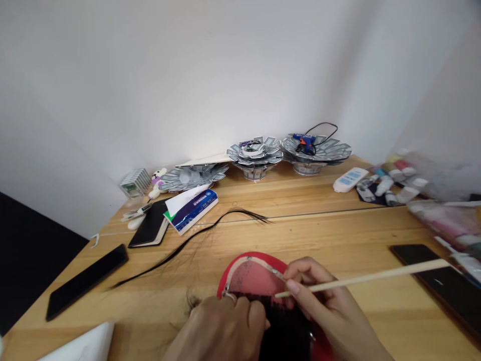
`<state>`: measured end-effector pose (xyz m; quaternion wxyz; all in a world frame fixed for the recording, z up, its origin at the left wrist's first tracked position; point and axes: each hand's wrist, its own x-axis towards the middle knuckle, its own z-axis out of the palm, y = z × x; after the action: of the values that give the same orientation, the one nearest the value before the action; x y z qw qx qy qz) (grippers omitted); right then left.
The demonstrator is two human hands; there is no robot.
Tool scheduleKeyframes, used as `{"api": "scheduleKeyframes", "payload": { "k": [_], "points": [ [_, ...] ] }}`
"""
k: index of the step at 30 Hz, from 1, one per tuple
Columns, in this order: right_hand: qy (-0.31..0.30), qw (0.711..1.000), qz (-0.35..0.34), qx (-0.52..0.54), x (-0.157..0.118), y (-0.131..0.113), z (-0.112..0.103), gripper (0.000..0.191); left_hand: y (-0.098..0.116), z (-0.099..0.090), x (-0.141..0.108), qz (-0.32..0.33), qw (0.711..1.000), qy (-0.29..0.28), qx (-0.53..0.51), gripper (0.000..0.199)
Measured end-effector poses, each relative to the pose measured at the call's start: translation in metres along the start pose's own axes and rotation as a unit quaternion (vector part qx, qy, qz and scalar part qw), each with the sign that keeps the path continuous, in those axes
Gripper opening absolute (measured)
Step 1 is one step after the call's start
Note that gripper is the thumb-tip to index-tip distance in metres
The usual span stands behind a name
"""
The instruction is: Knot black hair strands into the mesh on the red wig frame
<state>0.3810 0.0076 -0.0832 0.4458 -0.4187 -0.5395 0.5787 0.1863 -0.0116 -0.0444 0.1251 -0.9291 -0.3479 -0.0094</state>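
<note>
Wooden stick [368, 277] between right fingers [308, 266]

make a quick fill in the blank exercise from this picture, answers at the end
The pale stick is held in the person's ____ hand.
The rounded pink piece has a ____ outer rim.
Of the three grey petalled structures, the glue gun rests on the ____ one.

Missing words: right; red; rightmost

Diffuse, moderate indoor light. Soft shadow band on wall [347, 60], upper right. Plastic bags [443, 223] at right edge blurred, stretched. Black hair [283, 333], lower centre: detail lost.
</note>
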Motion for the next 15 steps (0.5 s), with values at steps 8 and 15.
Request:
{"api": "scheduleKeyframes", "payload": {
  "k": [8, 15],
  "points": [
    [0.011, 1.000, 0.001, -0.029, -0.002, 0.001, -0.002, 0.028, -0.010, -0.001, -0.001, 0.003, 0.975, 0.176, -0.137, 0.049],
    [0.026, 0.999, 0.048, -0.002, -0.005, -0.005, 0.002, 0.035, -0.012, 0.032, 0.005, 0.061, 0.861, 0.241, -0.444, 0.031]
  ]
}}
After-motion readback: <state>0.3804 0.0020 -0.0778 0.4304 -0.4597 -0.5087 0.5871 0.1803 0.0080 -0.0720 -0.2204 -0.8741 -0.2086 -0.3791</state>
